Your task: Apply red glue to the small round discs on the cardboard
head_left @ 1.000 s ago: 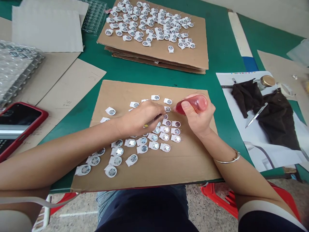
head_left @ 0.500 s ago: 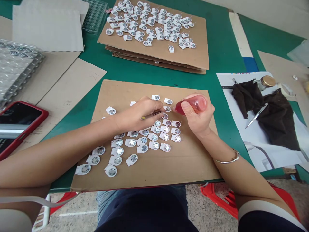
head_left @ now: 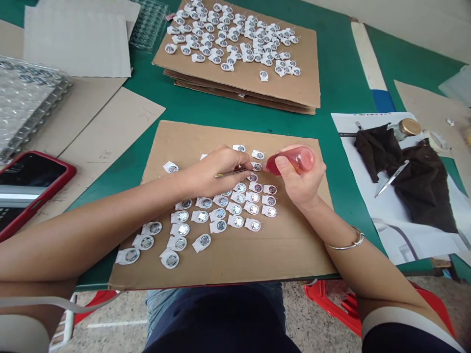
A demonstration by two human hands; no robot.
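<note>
My right hand [head_left: 307, 179] is wrapped round a red, see-through squeeze bottle [head_left: 292, 161], its tip pointing left at one of the small round pieces. My left hand [head_left: 224, 169] pinches a thin pair of tweezers [head_left: 233, 172], whose points reach that same piece [head_left: 256, 166]. Several such pieces, silvery rings on white paper tabs, lie in rough rows on a cardboard sheet [head_left: 294, 245] beneath both hands. Some pieces near the right of the rows have reddish centres [head_left: 270, 189]. My left hand and forearm hide part of the rows.
Behind lies a stack of cardboard [head_left: 301, 88] covered with more of these pieces. On the left are a red-cased phone [head_left: 33, 189], bubble wrap [head_left: 29, 108] and grey boards [head_left: 77, 46]. At right, dark cloth [head_left: 423, 191], tweezers [head_left: 392, 179] and a small jar [head_left: 409, 127] rest on white paper.
The view has shifted very slightly. Both hands keep almost the same place over the same piece, with the bottle and tweezers still held.
</note>
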